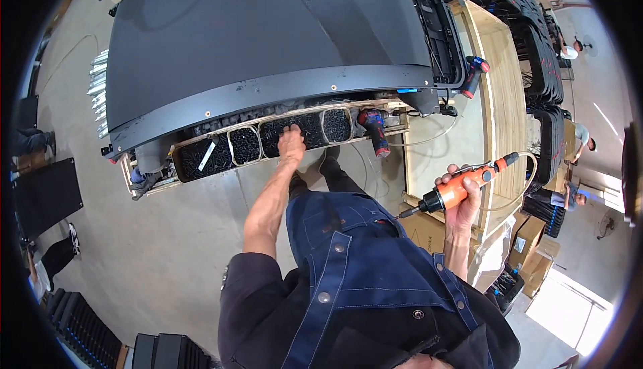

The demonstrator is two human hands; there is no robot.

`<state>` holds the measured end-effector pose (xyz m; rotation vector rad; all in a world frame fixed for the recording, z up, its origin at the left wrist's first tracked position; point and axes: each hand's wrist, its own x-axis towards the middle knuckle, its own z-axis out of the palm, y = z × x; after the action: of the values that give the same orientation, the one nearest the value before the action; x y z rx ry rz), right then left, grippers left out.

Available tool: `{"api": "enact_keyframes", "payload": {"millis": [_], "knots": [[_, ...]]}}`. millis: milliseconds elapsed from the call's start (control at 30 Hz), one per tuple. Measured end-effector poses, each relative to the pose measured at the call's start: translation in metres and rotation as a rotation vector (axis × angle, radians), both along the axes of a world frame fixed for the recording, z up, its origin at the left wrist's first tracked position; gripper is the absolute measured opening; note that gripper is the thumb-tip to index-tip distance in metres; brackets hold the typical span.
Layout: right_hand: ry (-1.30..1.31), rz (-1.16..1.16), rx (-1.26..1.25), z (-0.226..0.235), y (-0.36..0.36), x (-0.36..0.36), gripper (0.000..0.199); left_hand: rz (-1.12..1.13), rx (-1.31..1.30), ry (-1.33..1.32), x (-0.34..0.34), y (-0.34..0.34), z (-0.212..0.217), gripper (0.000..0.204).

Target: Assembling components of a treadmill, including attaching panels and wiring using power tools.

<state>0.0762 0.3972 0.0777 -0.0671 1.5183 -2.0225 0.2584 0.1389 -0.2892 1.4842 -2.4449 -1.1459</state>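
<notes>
My left hand [291, 144] reaches into one of the bins [260, 142] of small black screws [273, 132]. Its fingers are bent and drawn together down at the screws; what is between them is too small to make out. Out to the right, my right hand [462, 198] is wrapped round an orange and black power screwdriver [462, 189], whose bit points down to the left. A cord [534, 175] runs from the tool's rear end. Several such bins stand in a row along a wooden rail, and a white strip [207, 155] lies in the leftmost one.
A large dark panel [268, 27] with a curved edge lies beyond the bins. Red and black cordless drills [374, 131] rest at the row's right end and on a wooden crate [489, 94]. Stacked black frames [539, 67] and other people are further right.
</notes>
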Motion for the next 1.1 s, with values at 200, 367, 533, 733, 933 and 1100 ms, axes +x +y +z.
{"api": "enact_keyframes", "payload": {"millis": [200,367,533,733,933,1100], "knots": [[-0.007,-0.006,0.0,-0.005,-0.001,0.0,0.031,0.303,0.68,0.464,0.06,-0.031,-0.039,0.028],[0.039,0.045,0.023,-0.002,-0.001,0.0,0.033,0.47,1.196,0.718,0.069,-0.038,-0.014,0.032],[0.151,0.069,0.019,0.001,-0.023,0.004,0.046,0.498,1.227,0.812,0.076,-0.025,0.005,0.026],[0.185,0.155,-0.061,0.009,-0.055,0.015,0.061,0.516,1.187,0.932,0.071,-0.002,0.045,0.025],[0.181,0.145,-0.236,0.01,-0.091,0.02,0.064,0.451,1.219,1.072,0.047,0.033,0.139,0.029],[0.196,0.175,-0.321,0.013,-0.102,0.008,0.046,0.491,1.656,1.317,0.016,0.067,0.204,0.024]]}}
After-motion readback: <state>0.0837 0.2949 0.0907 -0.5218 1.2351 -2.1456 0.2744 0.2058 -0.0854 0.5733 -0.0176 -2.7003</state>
